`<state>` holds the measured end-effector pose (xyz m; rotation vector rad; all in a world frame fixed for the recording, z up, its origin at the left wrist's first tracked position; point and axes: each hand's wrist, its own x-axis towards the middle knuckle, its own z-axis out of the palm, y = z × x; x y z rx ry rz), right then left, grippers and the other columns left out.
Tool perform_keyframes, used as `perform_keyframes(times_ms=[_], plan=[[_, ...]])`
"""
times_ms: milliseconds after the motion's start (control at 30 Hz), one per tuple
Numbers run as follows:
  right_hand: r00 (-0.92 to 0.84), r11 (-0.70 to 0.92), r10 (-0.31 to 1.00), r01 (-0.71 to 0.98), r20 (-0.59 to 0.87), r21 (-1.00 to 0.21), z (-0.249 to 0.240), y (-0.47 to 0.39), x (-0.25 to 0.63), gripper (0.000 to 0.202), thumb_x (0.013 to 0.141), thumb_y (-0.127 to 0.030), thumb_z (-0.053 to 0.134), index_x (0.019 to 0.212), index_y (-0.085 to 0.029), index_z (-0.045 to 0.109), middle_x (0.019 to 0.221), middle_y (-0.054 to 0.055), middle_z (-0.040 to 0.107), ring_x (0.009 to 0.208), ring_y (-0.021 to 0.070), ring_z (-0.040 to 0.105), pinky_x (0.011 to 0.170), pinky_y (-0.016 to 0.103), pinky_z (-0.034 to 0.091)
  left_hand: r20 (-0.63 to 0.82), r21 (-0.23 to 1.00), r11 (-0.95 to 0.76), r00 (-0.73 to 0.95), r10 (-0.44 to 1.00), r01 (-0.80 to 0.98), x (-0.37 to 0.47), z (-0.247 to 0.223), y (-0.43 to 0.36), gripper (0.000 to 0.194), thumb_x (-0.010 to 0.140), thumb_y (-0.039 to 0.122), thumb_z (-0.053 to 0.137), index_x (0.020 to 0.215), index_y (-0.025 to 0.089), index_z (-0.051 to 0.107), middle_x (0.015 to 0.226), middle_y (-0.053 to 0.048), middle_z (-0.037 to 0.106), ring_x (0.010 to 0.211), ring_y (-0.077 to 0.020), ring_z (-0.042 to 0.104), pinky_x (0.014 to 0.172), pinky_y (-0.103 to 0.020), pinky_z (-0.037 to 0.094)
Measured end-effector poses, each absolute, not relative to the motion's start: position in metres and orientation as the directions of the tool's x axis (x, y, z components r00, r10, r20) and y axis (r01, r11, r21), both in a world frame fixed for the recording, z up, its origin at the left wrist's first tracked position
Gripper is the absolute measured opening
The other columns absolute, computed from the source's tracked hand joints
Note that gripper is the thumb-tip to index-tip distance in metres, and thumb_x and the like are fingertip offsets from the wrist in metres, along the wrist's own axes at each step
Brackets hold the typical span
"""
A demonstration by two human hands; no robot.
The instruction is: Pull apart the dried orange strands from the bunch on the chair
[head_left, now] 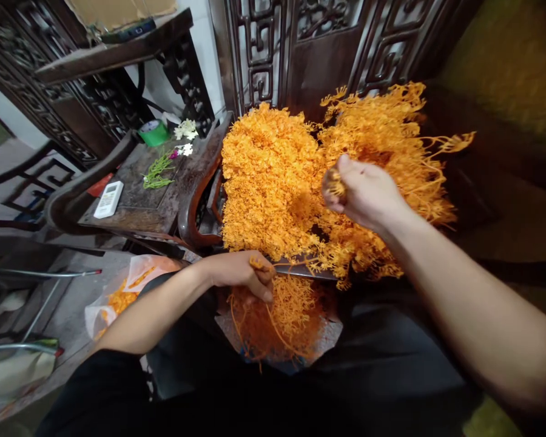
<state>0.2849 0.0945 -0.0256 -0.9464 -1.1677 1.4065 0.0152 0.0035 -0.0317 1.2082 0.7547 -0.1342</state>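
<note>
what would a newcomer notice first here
Probably the big mound of bright orange strands, heaped in front of the dark carved wooden panel. Next, the two hands at its near edge, then the green tape roll on the wooden surface to the left.

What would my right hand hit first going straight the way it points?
Likely the dense orange heap, the left one, though how high your right hand sits is unclear.

Blurred orange bit (336,186) in right hand (366,189)

2 hands (252,276), 1 remote (108,199), 1 tape roll (153,132).
</note>
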Motion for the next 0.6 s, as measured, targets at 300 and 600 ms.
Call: perform_keyframes(times_ms=[300, 600], plan=[[-0.618, 0.4, 0.773, 0.302, 0.141, -0.865, -0.003, 0.025, 0.236, 0.027, 0.098, -0.042, 0.063, 0.089, -0.019, 0.073, 0.075, 0.004, 0.067, 0.062, 0.0133, 0.057, 0.058, 0.028, 0.041, -0.538, 0.841, 0.309, 0.756, 0.374, 0.445, 0.023, -0.044, 0.007, 0.033, 0.075, 0.026, 0.079, 0.056, 0.016, 0.053, 0.052, 0.005, 0.055, 0.05, -0.0085, 0.054, 0.055, -0.023, 0.04], [-0.773, 0.675, 0.607, 0.379, 0.184, -0.633, -0.007, -0.006, 0.225, 0.03, 0.1, -0.047, 0.06, 0.092, -0.021, 0.073, 0.084, 0.007, 0.066, 0.072, 0.0181, 0.062, 0.064, 0.032, 0.042, -0.573, 0.816, 0.322, 0.742, 0.348, 0.48, 0.023, -0.043, -0.003, 0.021, 0.069, 0.025, 0.08, 0.059, 0.016, 0.065, 0.052, 0.002, 0.059, 0.049, -0.0107, 0.055, 0.053, -0.024, 0.043]])
